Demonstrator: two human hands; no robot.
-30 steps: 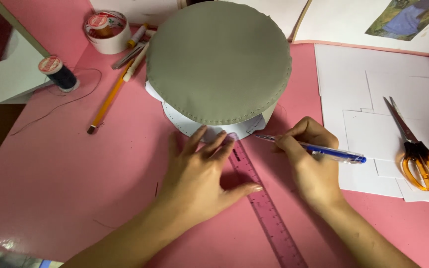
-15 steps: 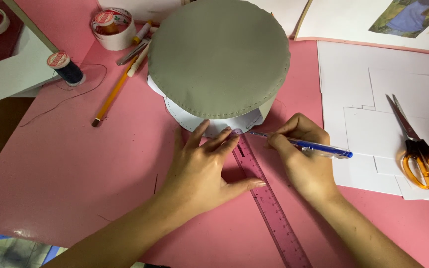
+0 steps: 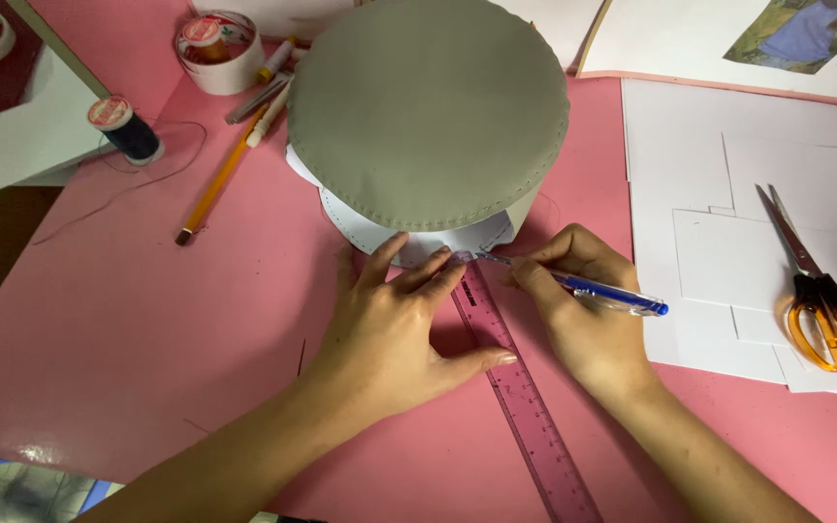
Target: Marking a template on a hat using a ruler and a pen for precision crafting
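Two hands, pen (image 3: pixel 604 291) in right fingers (image 3: pixel 542 274), ruler (image 3: pixel 520 387) under left fingers (image 3: pixel 438 283)

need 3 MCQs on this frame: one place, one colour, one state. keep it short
1. Where do the orange-handled scissors lie?
A. on the white paper sheets
B. on the grey round lid
C. under the ruler

2. What colour is the ruler?
A. yellow
B. translucent purple
C. green

3. What is the left hand doing?
A. holding the pencil
B. lifting the thread spool
C. pressing flat beside the ruler

Key: 1 A, they rest on the sheets at right. 2 B, its purple strip runs between the hands. 3 C, its palm is down while the right hand holds the blue pen.
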